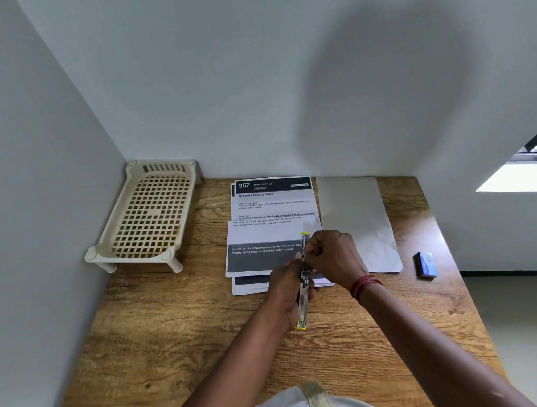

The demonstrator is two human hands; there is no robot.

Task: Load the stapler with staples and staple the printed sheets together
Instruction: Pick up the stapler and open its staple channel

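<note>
Closest in, a bit of pale clothing with a tan strap (318,398) is being caught at the bottom edge, and both bare forearms are being stretched out over the wooden table (181,338). The stapler (304,284), swung open into one long strip with yellow ends, is being held up over the near edge of the printed sheets (272,232). The left hand (287,293) is being wrapped around its lower half, fingers curled tight on it. The right hand (334,257) is being kept at the upper half with fingertips pinched together against the metal channel; whether staples are being pinched there can't be told. A red thread band (365,285) is being worn on the right wrist.

Readable stuff: the top sheet is being headed "957 DINING AREA" and "Organize Folding Table"; the overlapping sheet is showing "Ice tray (6-12 compartments), kettle with water".

Count: at least three printed sheets in a loose stack, one blank sheet (355,222) just beside it on the right, one small blue box (426,264) near the right table edge, one cream plastic rack (149,216) tucked into the back left corner.

Plenty of bare wood is being left open front and left.
</note>
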